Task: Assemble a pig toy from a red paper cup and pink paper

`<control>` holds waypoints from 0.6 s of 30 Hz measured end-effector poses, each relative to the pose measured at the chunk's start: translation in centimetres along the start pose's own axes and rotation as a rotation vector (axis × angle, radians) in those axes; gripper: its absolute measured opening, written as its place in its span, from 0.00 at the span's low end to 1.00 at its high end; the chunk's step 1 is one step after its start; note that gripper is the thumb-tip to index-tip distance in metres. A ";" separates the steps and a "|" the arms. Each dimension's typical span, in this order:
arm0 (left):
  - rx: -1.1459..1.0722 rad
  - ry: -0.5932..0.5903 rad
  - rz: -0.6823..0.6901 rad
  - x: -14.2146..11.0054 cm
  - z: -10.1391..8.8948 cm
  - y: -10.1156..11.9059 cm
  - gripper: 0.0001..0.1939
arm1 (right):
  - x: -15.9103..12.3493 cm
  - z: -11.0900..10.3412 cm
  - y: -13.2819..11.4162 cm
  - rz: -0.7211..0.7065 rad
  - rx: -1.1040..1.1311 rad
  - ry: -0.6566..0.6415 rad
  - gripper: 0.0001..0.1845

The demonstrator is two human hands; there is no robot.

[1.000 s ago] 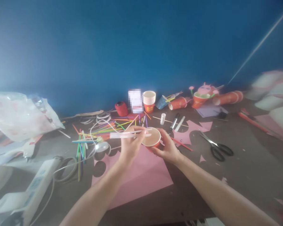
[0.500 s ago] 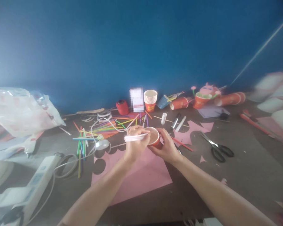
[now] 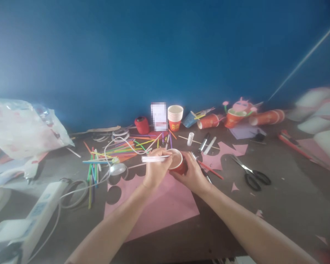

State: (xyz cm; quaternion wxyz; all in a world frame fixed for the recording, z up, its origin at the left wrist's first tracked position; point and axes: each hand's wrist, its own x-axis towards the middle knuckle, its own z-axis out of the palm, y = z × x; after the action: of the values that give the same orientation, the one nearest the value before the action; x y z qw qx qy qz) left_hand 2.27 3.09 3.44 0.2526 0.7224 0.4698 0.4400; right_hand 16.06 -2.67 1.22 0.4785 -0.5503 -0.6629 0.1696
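Note:
My right hand [image 3: 191, 175] is wrapped round a small red paper cup [image 3: 176, 163], tipped so its mouth faces my left hand. My left hand [image 3: 155, 168] pinches a thin white stick-like tool [image 3: 153, 158] that lies level, its tip at the cup's rim. Both hands hover over a sheet of pink paper [image 3: 156, 209] with round holes cut in its left edge.
Several coloured sticks [image 3: 112, 154] lie scattered behind the hands, with a white cable and a power strip [image 3: 33, 216] to the left. Black scissors [image 3: 251, 173], markers [image 3: 207, 143], a stack of paper cups [image 3: 175, 117], red thread [image 3: 141, 125] and a plastic bag [image 3: 22, 128] surround the spot.
The cup has tipped further toward my left hand and the white tool has drawn in closer to its rim. Both hands shifted slightly away from me.

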 end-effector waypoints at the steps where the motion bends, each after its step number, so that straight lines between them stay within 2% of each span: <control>1: -0.013 -0.001 -0.019 0.0 0.0 0.0 0.01 | 0.0 0.1 -0.1 -0.008 -0.018 0.001 0.29; 6: -0.049 -0.010 -0.080 -0.1 -0.1 0.2 0.01 | -0.2 0.3 0.0 -0.058 -0.088 0.023 0.27; 9: -0.051 -0.033 -0.051 -0.1 -0.1 0.4 0.01 | -0.3 0.4 0.0 -0.053 -0.105 0.023 0.25; 14: 0.063 -0.043 0.037 -0.1 -0.3 0.4 0.02 | -0.3 0.4 -0.6 -0.065 -0.112 0.001 0.20; 18: 0.099 -0.114 0.017 0.0 -0.7 0.8 0.02 | -0.3 0.3 -0.5 -0.035 -0.060 0.015 0.26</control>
State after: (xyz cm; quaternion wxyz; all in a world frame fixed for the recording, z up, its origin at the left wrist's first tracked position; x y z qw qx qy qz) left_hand 2.06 2.65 4.41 0.2390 0.7620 0.4696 0.3763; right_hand 15.50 -2.97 1.30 0.4697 -0.5540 -0.6736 0.1369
